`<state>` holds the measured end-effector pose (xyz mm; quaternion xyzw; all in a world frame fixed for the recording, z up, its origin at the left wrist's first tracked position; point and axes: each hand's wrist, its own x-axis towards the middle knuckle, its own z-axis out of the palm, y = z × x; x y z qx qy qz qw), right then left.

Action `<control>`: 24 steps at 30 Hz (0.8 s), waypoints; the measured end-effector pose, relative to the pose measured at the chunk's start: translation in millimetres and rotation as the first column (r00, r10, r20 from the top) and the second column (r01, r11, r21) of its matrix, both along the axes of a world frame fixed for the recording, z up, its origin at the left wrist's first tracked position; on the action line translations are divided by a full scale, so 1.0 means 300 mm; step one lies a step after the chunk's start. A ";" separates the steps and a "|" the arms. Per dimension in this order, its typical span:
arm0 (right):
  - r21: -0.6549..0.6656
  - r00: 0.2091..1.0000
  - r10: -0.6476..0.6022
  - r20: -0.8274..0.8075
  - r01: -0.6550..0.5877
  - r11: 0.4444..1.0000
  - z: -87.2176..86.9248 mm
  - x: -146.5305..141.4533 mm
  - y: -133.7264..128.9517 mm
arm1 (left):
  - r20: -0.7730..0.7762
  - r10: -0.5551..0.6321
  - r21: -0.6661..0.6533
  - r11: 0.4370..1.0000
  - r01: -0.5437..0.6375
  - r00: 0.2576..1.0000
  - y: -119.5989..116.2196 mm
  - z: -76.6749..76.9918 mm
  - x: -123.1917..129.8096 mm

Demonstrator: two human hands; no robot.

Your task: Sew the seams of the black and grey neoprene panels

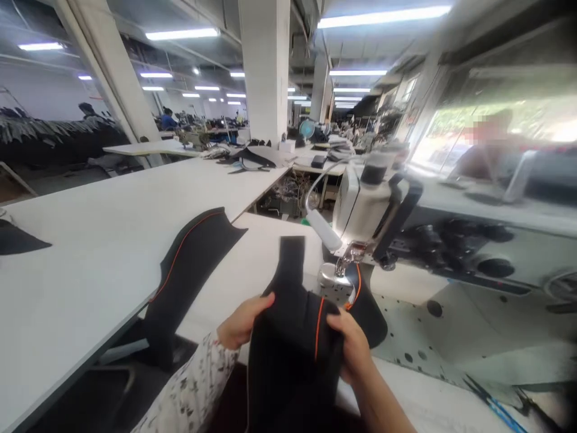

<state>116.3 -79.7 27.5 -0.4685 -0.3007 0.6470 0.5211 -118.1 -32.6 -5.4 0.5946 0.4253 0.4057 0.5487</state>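
A black fabric piece (288, 343) with a short orange line of piping hangs between my two hands in front of the sewing machine (360, 204). My left hand (246, 319) grips its left edge, thumb on top and fingers hidden behind. On the right edge, close to the orange line, my right hand (351, 340) is closed the same way. Under the machine's presser foot area lies another black piece (369, 313) with orange piping. To the left, a long black panel (193, 258) with an orange line drapes over the table edge.
A white work table (112, 204) stretches along the left, with a dark fabric piece (20, 237) on it. Blue-handled scissors (496, 409) lie at the lower right. Farther back are a white pillar (265, 72) and a blurred person (484, 150) by the window.
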 end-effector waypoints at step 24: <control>0.096 0.781 -0.168 0.602 0.138 0.986 -0.013 0.199 0.129 | -0.369 0.286 0.898 0.355 0.261 0.884 0.115 -0.013 0.355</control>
